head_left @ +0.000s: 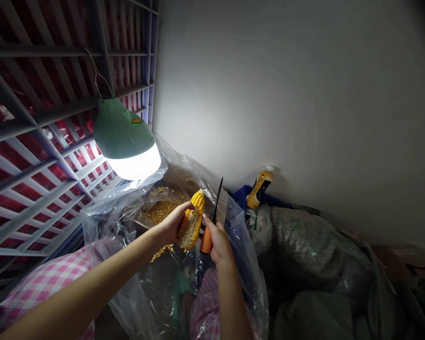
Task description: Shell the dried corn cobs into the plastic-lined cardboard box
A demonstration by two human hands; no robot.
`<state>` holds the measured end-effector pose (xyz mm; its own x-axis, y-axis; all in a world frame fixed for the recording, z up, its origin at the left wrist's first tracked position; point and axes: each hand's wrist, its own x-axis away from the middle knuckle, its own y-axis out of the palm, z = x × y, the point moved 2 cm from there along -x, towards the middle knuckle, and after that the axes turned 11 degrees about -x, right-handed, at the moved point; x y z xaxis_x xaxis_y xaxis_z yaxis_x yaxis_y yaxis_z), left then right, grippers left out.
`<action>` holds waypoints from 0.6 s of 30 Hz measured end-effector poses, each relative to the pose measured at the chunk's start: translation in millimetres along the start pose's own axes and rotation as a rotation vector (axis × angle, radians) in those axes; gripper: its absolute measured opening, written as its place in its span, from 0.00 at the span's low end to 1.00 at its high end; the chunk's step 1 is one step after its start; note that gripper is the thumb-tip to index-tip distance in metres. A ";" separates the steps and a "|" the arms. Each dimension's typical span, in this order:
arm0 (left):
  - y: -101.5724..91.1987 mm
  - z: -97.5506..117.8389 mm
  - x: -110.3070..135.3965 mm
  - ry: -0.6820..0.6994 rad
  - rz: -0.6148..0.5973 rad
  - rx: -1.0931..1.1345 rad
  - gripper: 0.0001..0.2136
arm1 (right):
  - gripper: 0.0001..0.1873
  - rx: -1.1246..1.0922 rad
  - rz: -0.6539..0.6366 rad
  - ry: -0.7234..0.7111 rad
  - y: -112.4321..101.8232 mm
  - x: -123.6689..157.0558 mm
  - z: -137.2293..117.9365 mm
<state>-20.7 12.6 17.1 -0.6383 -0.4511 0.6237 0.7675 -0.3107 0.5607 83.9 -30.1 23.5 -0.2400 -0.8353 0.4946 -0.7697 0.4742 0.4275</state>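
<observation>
My left hand (174, 224) is closed around a yellow corn cob (197, 203), its tip pointing up and away from me. A strip along the cob's near side is bare of kernels. In my right hand (220, 242) is a screwdriver (206, 240) with an orange handle and a dark shaft pointing upward. The fingers of my right hand also reach the cob's right side. Loose corn kernels (162, 211) lie in a heap beyond my left hand, and several more rest on the clear plastic sheet (246, 250) below the cob.
A lit green lamp (122, 130) hangs by a wire from a slatted plastic crate (62, 160) at left. To the right are a yellow-labelled bottle (260, 189) in a blue basket (239, 196) and a filled sack (304, 241). A pale wall (286, 94) stands behind.
</observation>
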 end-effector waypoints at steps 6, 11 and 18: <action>-1.5 1.2 -0.4 -0.028 0.016 0.018 0.10 | 0.18 0.001 0.012 0.002 -1.5 -2.2 1.6; -1.0 2.0 -1.1 0.001 0.005 0.061 0.13 | 0.18 -0.011 0.011 -0.011 -0.8 -0.6 -0.2; 2.2 -0.3 1.8 -0.019 0.071 0.033 0.14 | 0.18 0.062 0.000 -0.067 -5.1 -0.3 5.5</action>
<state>-20.1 10.9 19.3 -0.5833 -0.4548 0.6730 0.8089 -0.2503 0.5319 84.7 -33.8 17.0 -0.2774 -0.8531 0.4420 -0.8045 0.4577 0.3785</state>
